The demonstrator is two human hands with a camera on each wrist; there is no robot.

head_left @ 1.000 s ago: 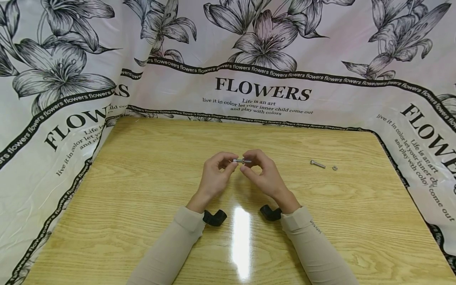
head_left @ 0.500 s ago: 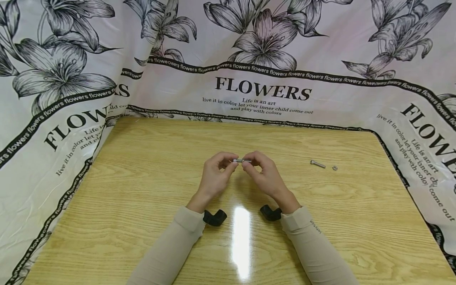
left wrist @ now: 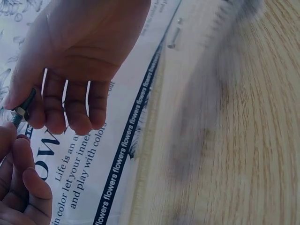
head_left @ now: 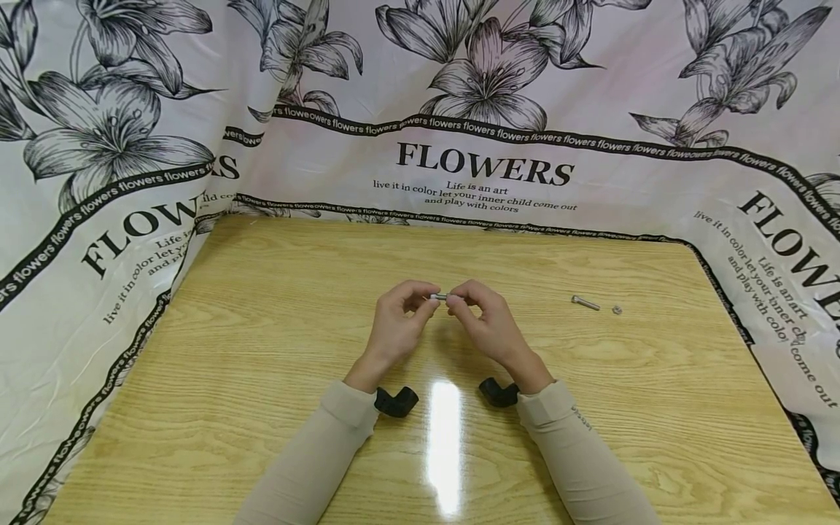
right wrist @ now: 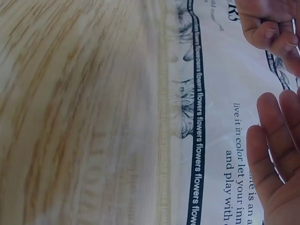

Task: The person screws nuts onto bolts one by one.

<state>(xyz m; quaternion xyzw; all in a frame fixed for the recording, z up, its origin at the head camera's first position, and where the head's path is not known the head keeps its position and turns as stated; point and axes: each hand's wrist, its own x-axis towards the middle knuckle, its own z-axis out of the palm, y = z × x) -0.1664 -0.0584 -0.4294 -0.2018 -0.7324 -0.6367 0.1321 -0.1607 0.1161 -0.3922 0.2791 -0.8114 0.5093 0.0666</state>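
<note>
Over the middle of the table, my left hand (head_left: 397,321) pinches a small silver bolt (head_left: 440,297) by its head end, the shank pointing right. Thumb and forefinger of my right hand (head_left: 488,321) pinch a nut (left wrist: 19,111) on the shank, hiding the bolt's far end in the head view. In the left wrist view, threads show between the nut and the fingertips of the left hand (left wrist: 18,183). The other fingers of the right hand (left wrist: 79,70) hang apart from the bolt. The right wrist view shows both hands but not the bolt.
A second bolt (head_left: 585,302) lies on the wooden table (head_left: 295,364) to the right, with a loose nut (head_left: 617,310) just beyond it. Black wrist cameras (head_left: 397,402) sit at both cuffs. A floral printed curtain (head_left: 485,175) encloses the table at back and sides.
My right thumb and forefinger have drawn together from looser around the bolt's end and now cover the nut. The left hand and the loose bolt and nut stay where they were.
</note>
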